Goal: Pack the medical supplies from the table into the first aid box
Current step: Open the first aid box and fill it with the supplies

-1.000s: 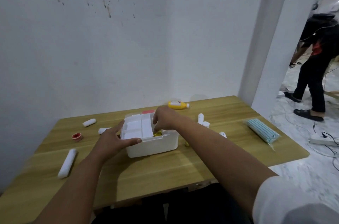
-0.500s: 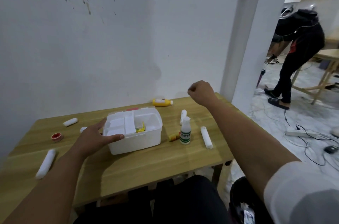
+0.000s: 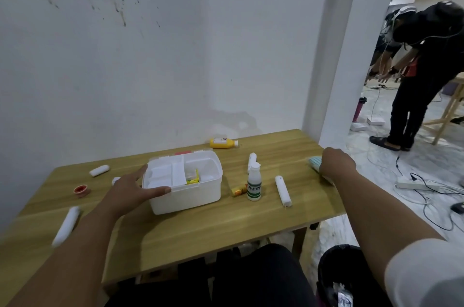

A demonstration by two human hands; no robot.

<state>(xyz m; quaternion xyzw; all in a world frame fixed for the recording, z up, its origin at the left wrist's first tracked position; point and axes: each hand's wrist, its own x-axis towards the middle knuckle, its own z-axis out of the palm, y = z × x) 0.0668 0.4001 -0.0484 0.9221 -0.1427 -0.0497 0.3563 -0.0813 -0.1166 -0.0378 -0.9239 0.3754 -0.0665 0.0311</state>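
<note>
Right hand [image 3: 336, 164] covers mask pack [image 3: 314, 163]; left hand [image 3: 130, 191] steadies box [image 3: 190, 193].

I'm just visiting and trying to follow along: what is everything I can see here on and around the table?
first aid box: 1, white, open, mid-table, small items inside
bandage rolls: 4 clear, white, two left, two right of box; a fifth white end peeks by the left hand
spray bottle: 1, white with green label, upright, right of box
yellow bottle: 1, lying near the wall
small tube: 1, yellow-orange, lying beside spray bottle
tape roll: 1, red, left side
mask pack: 1, pale blue, right edge, partly hidden
table: 1, wooden
other person: 1, dark clothes, bending, background right
left hand: resting on box rim
right hand: on mask pack; grip hidden
</note>
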